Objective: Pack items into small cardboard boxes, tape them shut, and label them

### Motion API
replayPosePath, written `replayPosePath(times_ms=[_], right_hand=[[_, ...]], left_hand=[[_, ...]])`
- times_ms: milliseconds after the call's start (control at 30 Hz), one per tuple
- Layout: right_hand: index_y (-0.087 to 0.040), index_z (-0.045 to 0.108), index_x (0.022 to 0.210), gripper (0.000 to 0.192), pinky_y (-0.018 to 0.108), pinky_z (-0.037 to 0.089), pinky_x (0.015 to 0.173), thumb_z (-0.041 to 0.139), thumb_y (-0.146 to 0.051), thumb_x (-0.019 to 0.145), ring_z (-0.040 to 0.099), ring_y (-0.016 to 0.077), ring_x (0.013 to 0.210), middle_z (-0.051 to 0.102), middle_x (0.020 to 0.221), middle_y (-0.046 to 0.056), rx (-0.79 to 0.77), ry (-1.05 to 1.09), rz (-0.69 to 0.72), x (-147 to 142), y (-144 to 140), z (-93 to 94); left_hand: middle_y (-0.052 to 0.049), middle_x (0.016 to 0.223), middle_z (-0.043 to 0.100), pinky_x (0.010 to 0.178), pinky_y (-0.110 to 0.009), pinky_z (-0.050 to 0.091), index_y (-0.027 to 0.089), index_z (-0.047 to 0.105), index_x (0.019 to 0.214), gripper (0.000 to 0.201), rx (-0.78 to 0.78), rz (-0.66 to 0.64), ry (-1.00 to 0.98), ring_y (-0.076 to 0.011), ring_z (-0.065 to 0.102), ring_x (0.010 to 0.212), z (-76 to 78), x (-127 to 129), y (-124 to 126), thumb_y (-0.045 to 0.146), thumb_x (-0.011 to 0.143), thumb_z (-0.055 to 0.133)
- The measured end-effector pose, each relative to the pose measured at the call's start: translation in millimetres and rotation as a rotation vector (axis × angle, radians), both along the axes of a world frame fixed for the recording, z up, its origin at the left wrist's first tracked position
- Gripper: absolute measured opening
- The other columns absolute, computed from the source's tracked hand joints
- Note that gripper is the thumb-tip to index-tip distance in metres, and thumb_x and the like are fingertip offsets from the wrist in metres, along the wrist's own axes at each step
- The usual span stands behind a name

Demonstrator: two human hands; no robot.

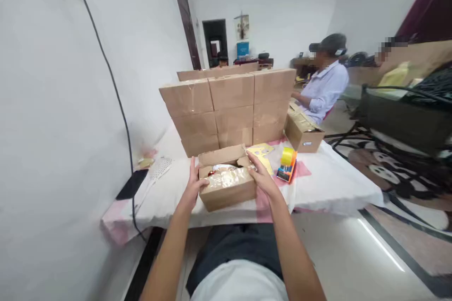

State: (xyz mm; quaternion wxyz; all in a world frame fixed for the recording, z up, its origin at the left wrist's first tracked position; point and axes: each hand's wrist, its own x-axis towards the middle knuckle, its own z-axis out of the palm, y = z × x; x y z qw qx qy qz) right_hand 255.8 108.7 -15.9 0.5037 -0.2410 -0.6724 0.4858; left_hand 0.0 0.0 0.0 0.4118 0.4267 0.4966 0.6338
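Note:
A small cardboard box (229, 195) stands at the table's near edge, its top partly open. Clear tape shines across its front flap, and something white with a bit of red shows inside, too hidden to name. My left hand (192, 186) grips the box's left side, thumb over the top edge. On the opposite side my right hand (262, 176) holds the right end, fingers near the raised flap. To the right of the box lies a tape dispenser (287, 164) with a yellow roll and an orange and blue body.
Stacked cardboard boxes (233, 108) form a wall behind. Another box (307, 138) sits at the right beside a seated person (323, 80). A yellow cut-out sheet (263, 155) lies on the cloth-covered table (332, 183). A black cable (118, 89) hangs at the left, near a dark flat object (132, 184).

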Motion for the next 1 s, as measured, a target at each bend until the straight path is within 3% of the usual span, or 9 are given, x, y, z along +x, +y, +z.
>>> replayPosePath(times_ms=[100, 200, 300, 400, 500, 600, 700, 833, 1000], right_hand=[[-0.033, 0.051, 0.152, 0.065, 0.045, 0.016, 0.132, 0.061, -0.027, 0.088, 0.035, 0.0229, 0.154, 0.044, 0.164, -0.001, -0.011, 0.055, -0.065, -8, 0, -6.4], [-0.034, 0.048, 0.154, 0.066, 0.046, 0.018, 0.132, 0.059, -0.028, 0.089, 0.035, 0.0222, 0.154, 0.044, 0.163, 0.000, -0.043, 0.112, -0.100, -14, 0, -11.5], [-0.035, 0.051, 0.151, 0.062, 0.046, 0.020, 0.131, 0.057, -0.027, 0.090, 0.038, 0.0209, 0.152, 0.051, 0.158, 0.000, -0.048, 0.120, -0.089, -16, 0, -12.5], [-0.031, 0.074, 0.122, 0.040, 0.047, 0.028, 0.127, 0.055, -0.025, 0.087, 0.051, 0.0241, 0.141, 0.064, 0.142, 0.003, 0.005, 0.083, -0.109, -15, 2, -10.7], [-0.027, 0.080, 0.090, 0.027, 0.048, 0.035, 0.119, 0.053, -0.026, 0.088, 0.059, 0.0270, 0.128, 0.071, 0.124, 0.006, 0.083, 0.067, -0.157, -16, 2, -9.7], [-0.026, 0.079, 0.089, 0.025, 0.048, 0.038, 0.115, 0.054, -0.027, 0.090, 0.060, 0.0271, 0.125, 0.071, 0.122, 0.007, 0.130, 0.064, -0.197, -17, 1, -10.0], [-0.026, 0.079, 0.088, 0.025, 0.047, 0.040, 0.113, 0.055, -0.029, 0.092, 0.061, 0.0268, 0.123, 0.072, 0.119, 0.007, 0.163, 0.059, -0.228, -18, -1, -10.2], [-0.026, 0.079, 0.085, 0.026, 0.048, 0.042, 0.111, 0.054, -0.030, 0.092, 0.063, 0.0267, 0.118, 0.074, 0.114, 0.008, 0.193, 0.048, -0.272, -20, 0, -9.8], [-0.026, 0.080, 0.085, 0.028, 0.049, 0.043, 0.111, 0.053, -0.030, 0.092, 0.065, 0.0269, 0.116, 0.077, 0.111, 0.008, 0.219, 0.058, -0.294, -20, -1, -9.3]], left_hand=[[-0.008, 0.166, 0.036, 0.116, -0.037, 0.039, 0.036, 0.004, 0.166, 0.122, 0.006, 0.075, 0.041, -0.0276, 0.041, 0.149, -2.2, 0, 8, 0.016, 0.062, 0.065], [-0.009, 0.158, 0.047, 0.113, -0.039, 0.043, 0.032, 0.030, 0.160, 0.102, 0.020, 0.090, 0.093, -0.0284, 0.049, 0.143, -9.0, -6, 10, 0.023, 0.066, 0.068], [-0.011, 0.140, 0.062, 0.109, -0.042, 0.047, 0.021, 0.066, 0.119, 0.050, 0.052, 0.072, 0.238, -0.0303, 0.058, 0.131, -12.9, -18, 10, 0.034, 0.071, 0.071], [-0.013, 0.128, 0.069, 0.112, -0.047, 0.044, 0.019, 0.068, 0.089, 0.025, 0.079, 0.074, 0.498, -0.0313, 0.060, 0.127, -4.5, -27, 6, 0.042, 0.079, 0.069], [-0.010, 0.125, 0.073, 0.119, -0.054, 0.036, 0.022, 0.072, 0.093, 0.024, 0.057, 0.141, 0.820, -0.0320, 0.057, 0.132, 13.3, -19, -4, 0.044, 0.085, 0.065], [-0.009, 0.136, 0.068, 0.123, -0.065, 0.021, 0.029, 0.072, 0.118, 0.034, -0.020, 0.206, 1.179, -0.0335, 0.053, 0.138, 26.8, 8, -18, 0.046, 0.090, 0.064], [-0.015, 0.150, 0.058, 0.124, -0.069, 0.016, 0.026, 0.064, 0.138, 0.056, -0.045, 0.228, 1.409, -0.0374, 0.047, 0.144, 26.4, 37, -26, 0.052, 0.088, 0.068], [-0.016, 0.153, 0.056, 0.125, -0.060, 0.026, 0.018, 0.058, 0.145, 0.066, -0.022, 0.220, 1.454, -0.0355, 0.048, 0.144, 11.9, 52, -24, 0.047, 0.088, 0.071], [-0.011, 0.154, 0.055, 0.124, -0.056, 0.032, 0.024, 0.061, 0.144, 0.060, 0.014, 0.241, 1.449, -0.0340, 0.050, 0.144, 1.5, 47, -21, 0.046, 0.089, 0.070]])
